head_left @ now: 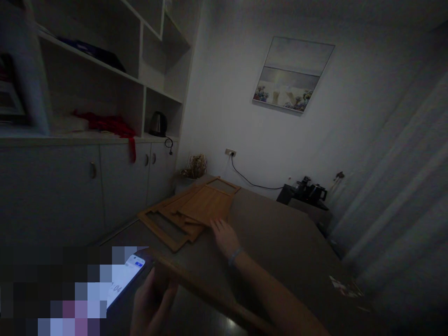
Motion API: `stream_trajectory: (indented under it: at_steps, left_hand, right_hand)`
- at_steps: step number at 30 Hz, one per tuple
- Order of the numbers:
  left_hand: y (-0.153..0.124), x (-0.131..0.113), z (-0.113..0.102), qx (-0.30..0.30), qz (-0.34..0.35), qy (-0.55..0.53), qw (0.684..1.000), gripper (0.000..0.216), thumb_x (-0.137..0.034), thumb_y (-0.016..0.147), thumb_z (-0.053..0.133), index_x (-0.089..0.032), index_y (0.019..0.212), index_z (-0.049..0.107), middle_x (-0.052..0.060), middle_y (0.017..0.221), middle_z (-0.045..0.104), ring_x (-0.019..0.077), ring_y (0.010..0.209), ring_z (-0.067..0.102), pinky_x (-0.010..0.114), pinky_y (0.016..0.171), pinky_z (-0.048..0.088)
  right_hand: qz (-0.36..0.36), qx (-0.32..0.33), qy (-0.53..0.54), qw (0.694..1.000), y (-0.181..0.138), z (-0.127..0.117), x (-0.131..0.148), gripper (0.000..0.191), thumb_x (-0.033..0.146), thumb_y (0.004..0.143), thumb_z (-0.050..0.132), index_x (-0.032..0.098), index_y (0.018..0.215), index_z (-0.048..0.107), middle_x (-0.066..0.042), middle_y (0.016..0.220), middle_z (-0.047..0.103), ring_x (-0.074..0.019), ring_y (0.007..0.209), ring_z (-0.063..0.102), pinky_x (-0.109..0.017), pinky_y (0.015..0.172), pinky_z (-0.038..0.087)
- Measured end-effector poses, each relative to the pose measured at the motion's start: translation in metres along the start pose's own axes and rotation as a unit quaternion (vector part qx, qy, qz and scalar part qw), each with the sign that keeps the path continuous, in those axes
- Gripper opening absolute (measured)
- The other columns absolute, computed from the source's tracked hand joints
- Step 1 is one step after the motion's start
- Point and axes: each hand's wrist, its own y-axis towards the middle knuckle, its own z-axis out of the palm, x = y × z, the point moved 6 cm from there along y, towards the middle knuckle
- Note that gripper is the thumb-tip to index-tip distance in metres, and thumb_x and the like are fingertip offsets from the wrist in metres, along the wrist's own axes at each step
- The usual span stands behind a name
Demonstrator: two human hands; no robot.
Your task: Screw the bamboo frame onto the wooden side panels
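The left end of a long wooden board [201, 283] was held by the left hand [154, 298] at the near left, thumb and fingers closed about it; the board was slanted toward the near right. The right hand [226, 239], banded at the wrist, was stretched farther out, its fingers laid at the near right corner of some wooden panels [212, 204]; whether an edge was gripped there could not be told. The panels were overlapped on the left part of the surface [273, 221], rectangular openings being seen in some. A lit phone [128, 280], partly covered by pixel blocks, was seen left of the left hand. Beyond the surface, a dried plant [196, 165] was set at the far left and black appliances [310, 190] at the far right. A shelf unit [122, 184] was ranged along the left, with a red cloth [108, 123] and a kettle [158, 124] placed on it. A framed picture [292, 74] was hung on the far wall [217, 107].
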Motion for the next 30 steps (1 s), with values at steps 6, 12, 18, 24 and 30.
stream_trajectory:
  at_steps: [6, 12, 18, 24, 30]
  left_hand:
    - [0.004, 0.004, -0.004, 0.016, 0.028, 0.026, 0.999, 0.025, -0.041, 0.072, 0.068, -0.018, 0.071, 0.059, -0.004, 0.055, 0.051, 0.0114, 0.052, 0.050, 0.020, 0.049, 0.042]
    - [0.003, 0.007, -0.008, -0.006, 0.032, 0.024, 0.999, 0.029, -0.042, 0.074, 0.066, -0.017, 0.088, 0.065, -0.002, 0.065, 0.059, 0.0137, 0.059, 0.055, 0.022, 0.056, 0.047]
    - [0.005, 0.000, -0.004, 0.016, 0.018, 0.047, 0.999, 0.025, -0.043, 0.073, 0.067, -0.018, 0.076, 0.061, -0.006, 0.052, 0.041, 0.0102, 0.048, 0.040, 0.020, 0.046, 0.036]
    - [-0.002, -0.003, 0.008, 0.053, 0.025, 0.068, 0.996, 0.029, -0.047, 0.077, 0.062, -0.018, 0.075, 0.061, -0.001, 0.057, 0.054, 0.0146, 0.055, 0.052, 0.022, 0.047, 0.040]
    - [-0.009, 0.009, 0.013, 0.109, 0.028, 0.086, 0.990, 0.032, -0.050, 0.074, 0.064, -0.017, 0.075, 0.062, 0.001, 0.059, 0.062, 0.0152, 0.054, 0.056, 0.023, 0.050, 0.046]
  right_hand:
    - [0.021, 0.008, -0.025, 0.999, -0.002, -0.008, 0.002, 0.050, 0.006, 0.092, 0.036, 0.017, 0.139, 0.046, -0.015, 0.139, 0.055, -0.0251, 0.124, 0.053, -0.045, 0.098, 0.047]
    - [0.036, -0.012, -0.014, 0.999, -0.004, -0.030, -0.006, 0.043, 0.008, 0.092, 0.038, 0.020, 0.130, 0.055, -0.013, 0.131, 0.062, -0.0243, 0.112, 0.059, -0.041, 0.086, 0.053]
    - [0.059, -0.078, 0.056, 0.994, 0.000, -0.068, -0.040, 0.051, 0.009, 0.091, 0.039, 0.022, 0.140, 0.048, -0.010, 0.132, 0.062, -0.0223, 0.118, 0.057, -0.039, 0.100, 0.048]
    - [0.124, -0.188, 0.163, 0.960, -0.033, -0.111, -0.076, 0.039, 0.016, 0.094, 0.040, 0.020, 0.125, 0.062, -0.008, 0.121, 0.069, -0.0196, 0.108, 0.065, -0.032, 0.095, 0.051]
    - [0.258, -0.331, 0.261, 0.870, -0.105, -0.179, -0.111, 0.030, 0.042, 0.092, 0.052, 0.021, 0.104, 0.070, -0.007, 0.097, 0.074, -0.0193, 0.082, 0.069, -0.031, 0.076, 0.054]
